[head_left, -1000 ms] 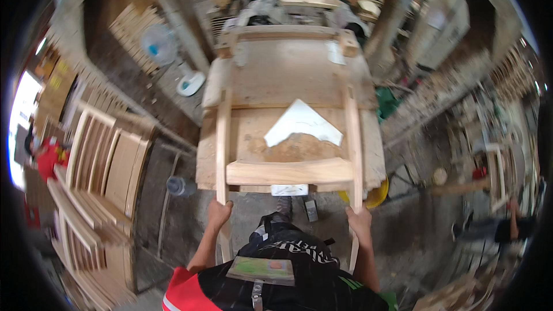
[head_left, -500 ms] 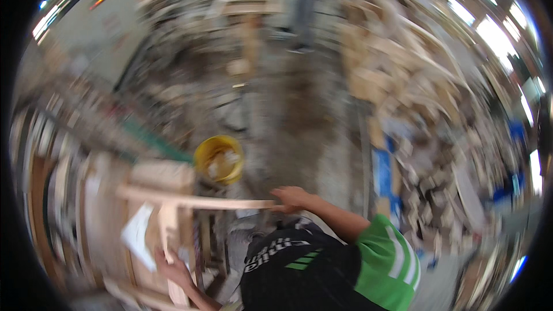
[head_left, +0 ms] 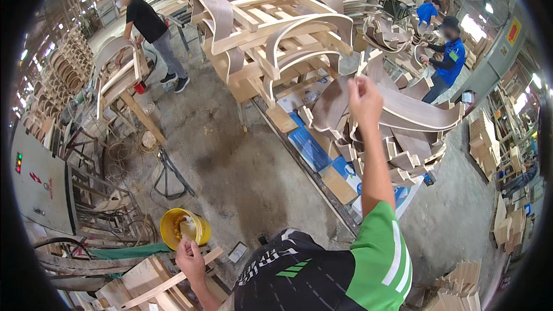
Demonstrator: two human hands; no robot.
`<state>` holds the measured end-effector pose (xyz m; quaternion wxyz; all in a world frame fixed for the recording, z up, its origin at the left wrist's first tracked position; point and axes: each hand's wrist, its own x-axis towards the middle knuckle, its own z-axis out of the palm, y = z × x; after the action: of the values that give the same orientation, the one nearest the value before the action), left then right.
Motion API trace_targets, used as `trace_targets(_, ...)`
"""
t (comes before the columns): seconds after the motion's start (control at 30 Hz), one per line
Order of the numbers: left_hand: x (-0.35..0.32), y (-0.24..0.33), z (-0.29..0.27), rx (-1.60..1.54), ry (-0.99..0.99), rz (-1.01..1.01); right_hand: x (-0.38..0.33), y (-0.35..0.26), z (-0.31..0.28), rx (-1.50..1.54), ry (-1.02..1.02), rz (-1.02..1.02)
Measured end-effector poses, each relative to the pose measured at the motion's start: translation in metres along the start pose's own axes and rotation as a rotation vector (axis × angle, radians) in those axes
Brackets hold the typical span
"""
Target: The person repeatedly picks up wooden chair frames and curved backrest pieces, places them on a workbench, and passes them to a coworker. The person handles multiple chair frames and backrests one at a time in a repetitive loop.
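Note:
With the arm stretched forward, my right hand (head_left: pixel 366 101) is closed at the pale edge of a curved wooden piece (head_left: pixel 415 109) on a stack of similar bent, dark-faced pieces. Its fingertips are partly hidden. My left hand (head_left: pixel 190 258), low on the left, has its fingers pinched together beside a yellow bucket (head_left: pixel 168 231). Whatever sits between those fingers cannot be made out. A pale flat thing (head_left: pixel 188 229) stands in the bucket near the fingertips. Behind the left hand runs a narrow wooden strip (head_left: pixel 152 294), above other light boards.
Assembled curved wooden frames (head_left: pixel 271 29) are piled ahead. Flattened blue cardboard (head_left: pixel 311 148) lies under the stack. A person in black (head_left: pixel 147 20) stands far left, another in blue (head_left: pixel 452 60) far right. A grey electrical cabinet (head_left: pixel 40 178) stands left, beside a metal rack.
My view has swung to the right and up. My right hand has left the wooden bar at the left and reached the curved stack. My left hand has come up near the bucket.

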<state>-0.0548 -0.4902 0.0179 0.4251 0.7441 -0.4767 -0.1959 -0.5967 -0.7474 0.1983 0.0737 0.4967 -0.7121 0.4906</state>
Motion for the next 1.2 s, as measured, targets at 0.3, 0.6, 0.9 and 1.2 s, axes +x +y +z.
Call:
trace_targets(0.3,-0.017,0.001,0.008,0.165,-0.081,0.008,0.137,0.046,0.017,-0.641,-0.266,0.054)
trace_targets(0.6,-0.074,-0.033,-0.023,0.189,0.066,-0.188,0.205,0.022,-0.086,-0.46,0.436,0.009)
trace_targets(0.9,-0.011,-0.017,-0.003,-0.017,0.073,-0.025,0.207,-0.091,-0.241,1.215,0.016,-0.076)
trace_targets(1.2,0.034,0.102,0.06,-0.029,-0.312,0.187,0.148,-0.227,-0.19,1.396,-0.431,-0.166)
